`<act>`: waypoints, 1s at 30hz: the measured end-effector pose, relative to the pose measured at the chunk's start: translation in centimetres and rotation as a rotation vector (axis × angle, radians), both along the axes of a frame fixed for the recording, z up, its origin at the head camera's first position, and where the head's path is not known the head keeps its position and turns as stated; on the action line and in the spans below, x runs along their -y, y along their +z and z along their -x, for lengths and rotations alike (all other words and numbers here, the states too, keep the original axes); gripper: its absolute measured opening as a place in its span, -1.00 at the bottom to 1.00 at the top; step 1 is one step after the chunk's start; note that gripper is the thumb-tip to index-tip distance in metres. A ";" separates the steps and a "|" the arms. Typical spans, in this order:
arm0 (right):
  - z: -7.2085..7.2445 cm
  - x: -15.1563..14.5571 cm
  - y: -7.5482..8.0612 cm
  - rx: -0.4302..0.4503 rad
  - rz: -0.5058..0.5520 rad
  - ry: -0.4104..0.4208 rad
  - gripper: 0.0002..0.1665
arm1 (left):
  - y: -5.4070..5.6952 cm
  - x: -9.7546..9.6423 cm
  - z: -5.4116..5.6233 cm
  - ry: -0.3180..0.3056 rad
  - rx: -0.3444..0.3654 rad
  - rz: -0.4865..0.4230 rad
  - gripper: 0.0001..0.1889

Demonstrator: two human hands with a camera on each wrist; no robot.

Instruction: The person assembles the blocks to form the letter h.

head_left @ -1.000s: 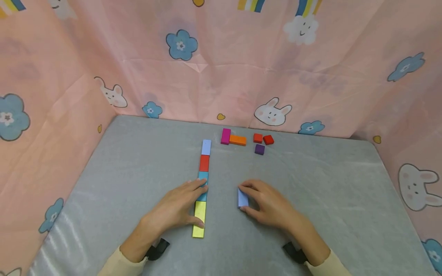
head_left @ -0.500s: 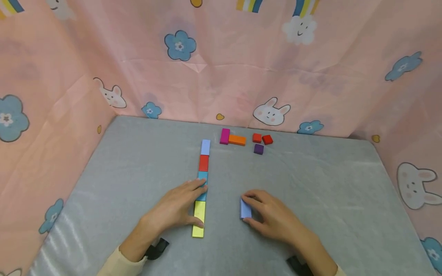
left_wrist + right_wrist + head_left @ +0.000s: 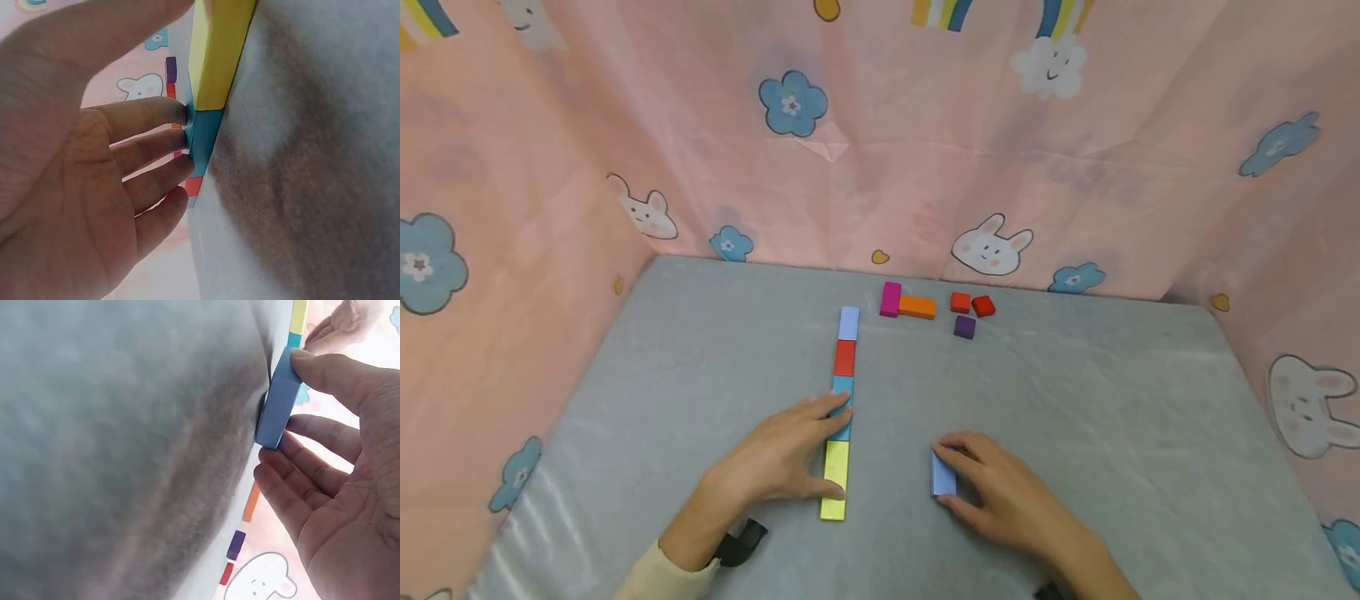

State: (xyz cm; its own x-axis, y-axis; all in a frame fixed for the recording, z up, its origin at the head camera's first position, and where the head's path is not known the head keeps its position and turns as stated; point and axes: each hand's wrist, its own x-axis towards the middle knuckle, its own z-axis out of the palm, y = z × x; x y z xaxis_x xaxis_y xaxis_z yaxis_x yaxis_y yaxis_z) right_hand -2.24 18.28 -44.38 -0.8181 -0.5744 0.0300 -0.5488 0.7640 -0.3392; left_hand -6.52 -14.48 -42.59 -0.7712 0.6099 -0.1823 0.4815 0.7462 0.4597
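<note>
A straight row of blocks runs toward me: a periwinkle block (image 3: 848, 323), a red block (image 3: 845, 357), a blue block (image 3: 842, 384) and a yellow block (image 3: 837, 462). My left hand (image 3: 778, 454) rests on this row, its fairly straight fingertips touching the blue block and its thumb over the yellow one. To the right, my right hand (image 3: 1000, 492) pinches a separate periwinkle block (image 3: 943, 477) between thumb and fingers. In the right wrist view that block (image 3: 279, 406) is low over the cloth; whether it touches is unclear.
At the back lie a magenta block (image 3: 891, 299) against an orange block (image 3: 917, 307). Further right are two small red blocks (image 3: 960, 302) and a purple block (image 3: 965, 327). Grey cloth (image 3: 700, 333) covers the table, with a pink printed curtain (image 3: 895, 183) behind.
My right hand has drawn its periwinkle block toward me and slightly to the right. The left hand stays in place on the row.
</note>
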 end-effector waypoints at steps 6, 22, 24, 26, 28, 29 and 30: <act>-0.7 -0.3 -0.2 0.013 0.029 -0.018 -0.30 | 0.1 -0.3 -0.1 0.011 0.012 0.005 0.06; -1.7 -0.1 -0.3 -0.007 0.017 -0.010 -0.28 | 0.1 -0.2 -0.1 0.011 0.010 0.006 0.05; -1.8 0.0 -0.3 -0.013 0.022 -0.009 -0.28 | 0.1 -0.2 -0.2 0.010 0.014 0.006 0.05; -2.0 -0.1 -0.4 -0.022 0.035 -0.003 -0.28 | 0.2 -0.3 -0.2 0.009 0.020 0.009 0.05; -2.1 -0.1 -0.5 -0.037 0.051 0.006 -0.28 | 0.2 -0.4 -0.2 0.011 0.027 0.011 0.05; -2.2 -0.2 -0.5 -0.043 0.060 0.011 -0.28 | 0.2 -0.4 -0.2 0.012 0.028 0.010 0.05; -2.2 -0.2 -0.5 -0.046 0.064 0.014 -0.29 | 0.2 -0.5 -0.2 0.014 0.030 0.011 0.05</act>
